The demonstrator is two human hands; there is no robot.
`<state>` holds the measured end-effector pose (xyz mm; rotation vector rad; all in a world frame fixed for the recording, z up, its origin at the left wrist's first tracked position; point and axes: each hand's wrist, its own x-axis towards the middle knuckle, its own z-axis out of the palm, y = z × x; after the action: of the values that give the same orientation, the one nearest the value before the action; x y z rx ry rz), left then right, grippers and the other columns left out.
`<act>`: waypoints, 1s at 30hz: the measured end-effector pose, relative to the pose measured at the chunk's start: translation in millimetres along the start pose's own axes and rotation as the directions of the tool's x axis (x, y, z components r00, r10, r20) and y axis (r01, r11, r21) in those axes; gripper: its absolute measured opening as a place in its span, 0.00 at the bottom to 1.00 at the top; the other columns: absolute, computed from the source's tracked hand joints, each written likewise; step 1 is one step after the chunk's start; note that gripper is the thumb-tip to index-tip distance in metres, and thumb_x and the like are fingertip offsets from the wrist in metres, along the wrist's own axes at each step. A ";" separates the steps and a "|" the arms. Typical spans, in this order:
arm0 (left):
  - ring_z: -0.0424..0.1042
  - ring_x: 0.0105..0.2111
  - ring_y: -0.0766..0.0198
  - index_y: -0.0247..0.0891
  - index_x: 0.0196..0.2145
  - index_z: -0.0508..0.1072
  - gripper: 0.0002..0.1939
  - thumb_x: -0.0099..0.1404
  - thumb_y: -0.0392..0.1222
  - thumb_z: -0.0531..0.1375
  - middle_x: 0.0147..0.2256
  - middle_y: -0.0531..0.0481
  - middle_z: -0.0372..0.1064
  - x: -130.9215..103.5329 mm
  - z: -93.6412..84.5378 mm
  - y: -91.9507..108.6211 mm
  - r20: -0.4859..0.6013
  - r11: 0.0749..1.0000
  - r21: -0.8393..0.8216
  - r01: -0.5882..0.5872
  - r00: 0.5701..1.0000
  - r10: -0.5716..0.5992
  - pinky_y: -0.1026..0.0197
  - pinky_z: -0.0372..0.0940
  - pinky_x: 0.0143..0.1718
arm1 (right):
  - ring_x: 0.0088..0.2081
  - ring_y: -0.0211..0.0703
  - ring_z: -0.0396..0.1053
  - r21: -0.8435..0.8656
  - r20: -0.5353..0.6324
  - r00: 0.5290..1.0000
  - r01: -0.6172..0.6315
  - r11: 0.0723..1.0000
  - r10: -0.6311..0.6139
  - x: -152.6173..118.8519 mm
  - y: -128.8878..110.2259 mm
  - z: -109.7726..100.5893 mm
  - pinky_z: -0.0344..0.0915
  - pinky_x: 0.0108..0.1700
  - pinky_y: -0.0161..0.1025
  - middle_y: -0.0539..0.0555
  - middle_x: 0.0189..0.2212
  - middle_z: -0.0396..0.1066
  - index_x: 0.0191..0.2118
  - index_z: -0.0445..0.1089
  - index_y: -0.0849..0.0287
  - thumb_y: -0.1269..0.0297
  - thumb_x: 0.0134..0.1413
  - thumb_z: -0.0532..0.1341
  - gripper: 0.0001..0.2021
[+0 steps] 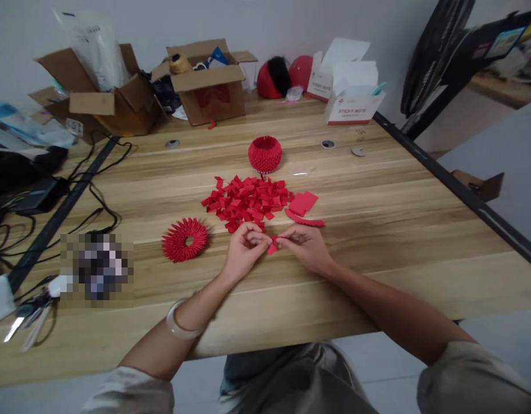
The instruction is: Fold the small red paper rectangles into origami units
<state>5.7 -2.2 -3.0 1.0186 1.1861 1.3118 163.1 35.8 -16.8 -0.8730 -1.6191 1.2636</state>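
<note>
Bridging left hand point(245, 250) and right hand point(309, 246) — pinched red paper point(272, 249).

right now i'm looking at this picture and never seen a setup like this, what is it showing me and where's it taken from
There is no machine here, just a person's two bare hands. The only picture comes from a camera worn on the person's head, looking forward and down, so the forearms reach in from the bottom edge. The left hand and right hand pinch a small red piece between their fingertips, above the wooden table. Just beyond them lies a pile of red folded pieces. A spiky red ring lies to the left, and a round, bowl-like red object stands behind the pile. Open cardboard boxes stand farther back.
</note>
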 end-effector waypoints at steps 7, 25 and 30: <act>0.70 0.21 0.70 0.36 0.30 0.63 0.17 0.47 0.37 0.67 0.21 0.54 0.73 3.5 -3.9 -2.0 -0.039 0.993 -0.112 0.046 0.998 -0.050 0.67 0.62 0.28 | 0.32 0.40 0.73 -0.332 0.117 0.942 0.335 0.882 -0.314 -1.4 -1.3 -6.7 0.70 0.37 0.37 0.52 0.29 0.76 0.27 0.75 0.54 0.68 0.51 0.60 0.07; 0.63 0.17 0.75 0.37 0.27 0.59 0.20 0.41 0.33 0.68 0.12 0.65 0.57 5.0 -1.3 5.8 -0.013 0.925 -0.298 0.237 0.967 -0.253 0.70 0.60 0.23 | 0.41 0.41 0.71 -0.363 0.290 0.928 0.332 0.871 -0.233 -10.5 5.4 -5.8 0.68 0.46 0.36 0.52 0.40 0.73 0.44 0.71 0.54 0.64 0.57 0.55 0.12; 0.58 0.15 0.77 0.38 0.26 0.59 0.20 0.41 0.35 0.69 0.12 0.67 0.49 4.0 -1.1 6.8 0.003 0.920 -0.305 0.246 0.966 -0.258 0.70 0.60 0.24 | 0.42 0.42 0.71 -0.313 0.294 0.936 0.287 0.905 -0.195 -10.8 4.8 -7.5 0.68 0.47 0.38 0.52 0.40 0.73 0.43 0.71 0.53 0.64 0.55 0.56 0.11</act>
<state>3.3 2.0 3.4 0.5994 1.0629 1.2623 174.0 29.8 -23.1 -0.7061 -2.1369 0.9528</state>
